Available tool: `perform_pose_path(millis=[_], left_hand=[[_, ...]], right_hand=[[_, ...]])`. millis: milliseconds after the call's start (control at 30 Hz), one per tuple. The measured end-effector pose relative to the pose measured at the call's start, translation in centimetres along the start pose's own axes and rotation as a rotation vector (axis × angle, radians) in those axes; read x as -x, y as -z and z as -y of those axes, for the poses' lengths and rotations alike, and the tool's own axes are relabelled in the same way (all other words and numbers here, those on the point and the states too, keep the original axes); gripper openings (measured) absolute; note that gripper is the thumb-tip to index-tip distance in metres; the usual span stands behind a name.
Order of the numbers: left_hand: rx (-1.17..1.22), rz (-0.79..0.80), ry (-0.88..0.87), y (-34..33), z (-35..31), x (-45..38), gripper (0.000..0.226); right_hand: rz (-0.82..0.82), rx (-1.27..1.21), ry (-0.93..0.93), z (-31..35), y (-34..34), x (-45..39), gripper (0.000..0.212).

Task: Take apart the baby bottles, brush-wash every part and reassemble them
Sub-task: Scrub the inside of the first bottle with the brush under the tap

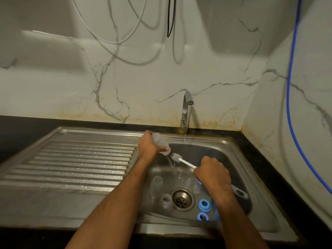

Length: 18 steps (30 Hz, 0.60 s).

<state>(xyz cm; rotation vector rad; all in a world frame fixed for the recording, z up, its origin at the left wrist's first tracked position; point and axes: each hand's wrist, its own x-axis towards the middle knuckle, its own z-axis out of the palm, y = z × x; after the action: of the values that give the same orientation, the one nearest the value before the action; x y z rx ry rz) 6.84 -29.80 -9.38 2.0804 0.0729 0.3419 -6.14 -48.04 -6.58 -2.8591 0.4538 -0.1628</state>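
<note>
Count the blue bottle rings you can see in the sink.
2 clearly: one blue ring right of the drain, another just below it. Blue bits peek out beside the right hand, so more may be hidden.

Drainboard (71, 164) lies bare; bottle parts (204, 205) crowd the basin floor (195, 155).

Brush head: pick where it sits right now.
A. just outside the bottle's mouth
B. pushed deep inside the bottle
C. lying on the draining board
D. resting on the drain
A: the brush in the right hand has its bristled head in the open air next to the mouth of the tilted bottle held by the left hand, with water pouring out of the bottle into the sink.
</note>
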Motion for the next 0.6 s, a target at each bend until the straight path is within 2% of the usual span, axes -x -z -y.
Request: perform_pose_path(millis=[200,333,600], left_hand=[[0.082,-0.075,-0.087,5.0,0.7,0.0,0.072],[0.118,-0.109,-0.118,10.1,2.5,-0.4,0.076],[0.124,-0.237,0.051,23.0,10.1,-1.4,0.079]], right_hand=[[-0.092,-0.072,0.074,4.3,0.2,1.6,0.015],[-0.109,-0.117,0.138,8.7,0.2,2.7,0.025],[-0.08,-0.261,0.29,18.7,-2.8,6.0,0.028]])
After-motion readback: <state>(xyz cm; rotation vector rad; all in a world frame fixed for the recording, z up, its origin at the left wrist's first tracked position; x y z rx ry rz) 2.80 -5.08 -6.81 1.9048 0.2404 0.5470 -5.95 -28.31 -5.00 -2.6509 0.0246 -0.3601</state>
